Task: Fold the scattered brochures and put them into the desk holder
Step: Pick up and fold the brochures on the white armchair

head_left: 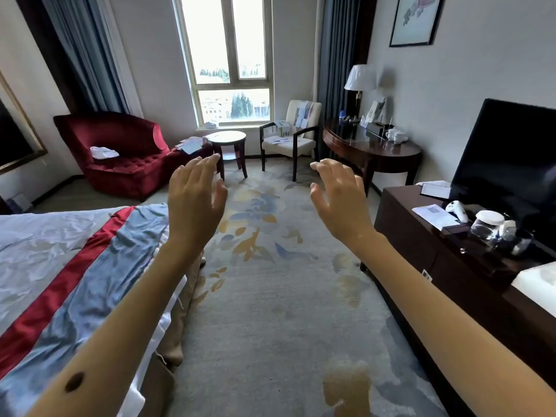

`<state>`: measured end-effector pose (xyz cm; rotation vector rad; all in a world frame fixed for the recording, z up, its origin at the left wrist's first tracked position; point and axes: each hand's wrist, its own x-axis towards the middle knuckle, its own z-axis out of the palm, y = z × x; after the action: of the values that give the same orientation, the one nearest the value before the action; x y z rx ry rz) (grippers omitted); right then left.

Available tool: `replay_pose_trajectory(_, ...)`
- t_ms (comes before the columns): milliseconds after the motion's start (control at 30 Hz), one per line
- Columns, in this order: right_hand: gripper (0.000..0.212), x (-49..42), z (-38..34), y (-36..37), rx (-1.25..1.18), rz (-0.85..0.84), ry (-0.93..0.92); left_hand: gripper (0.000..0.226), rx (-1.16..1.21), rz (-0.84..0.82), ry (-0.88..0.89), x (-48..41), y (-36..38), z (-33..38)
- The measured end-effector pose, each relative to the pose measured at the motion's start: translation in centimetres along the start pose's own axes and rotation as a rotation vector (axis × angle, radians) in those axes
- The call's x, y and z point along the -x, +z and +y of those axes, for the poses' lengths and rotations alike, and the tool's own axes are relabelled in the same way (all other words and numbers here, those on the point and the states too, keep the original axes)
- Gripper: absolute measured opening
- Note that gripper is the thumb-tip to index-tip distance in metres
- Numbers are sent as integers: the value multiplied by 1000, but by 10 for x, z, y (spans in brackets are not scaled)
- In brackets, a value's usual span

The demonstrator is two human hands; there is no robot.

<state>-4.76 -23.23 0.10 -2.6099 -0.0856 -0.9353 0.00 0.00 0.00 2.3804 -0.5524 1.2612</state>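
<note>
While left hand (pixel 195 194) and right hand (pixel 340 197) hover outstretched, spread and empty, a brochure (pixel 282 140) lies flat, crosswise, far beyond them.

The brochures (pixel 281 128) on the far chair (pixel 303 145) are too small to read, and the television (pixel 508 158) runs off the right edge.

I am seeing a red armchair (pixel 126 145) sitting left of the window (pixel 231 55) and a white-shaded lamp (pixel 360 77) standing to its right. A bed (pixel 60 251) is lying at left, and a television (pixel 511 152) is standing on the right-hand worktop (pixel 421 245).
</note>
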Motion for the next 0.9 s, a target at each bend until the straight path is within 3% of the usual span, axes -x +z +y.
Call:
replay_pose_trajectory(500,36,-189,41,178,-12,96,34,38,19,-56,96,-117,202,-127)
replay_pose_trajectory(900,35,-357,113,319,44,28,86,37,88,-150,89,-234,395,-218)
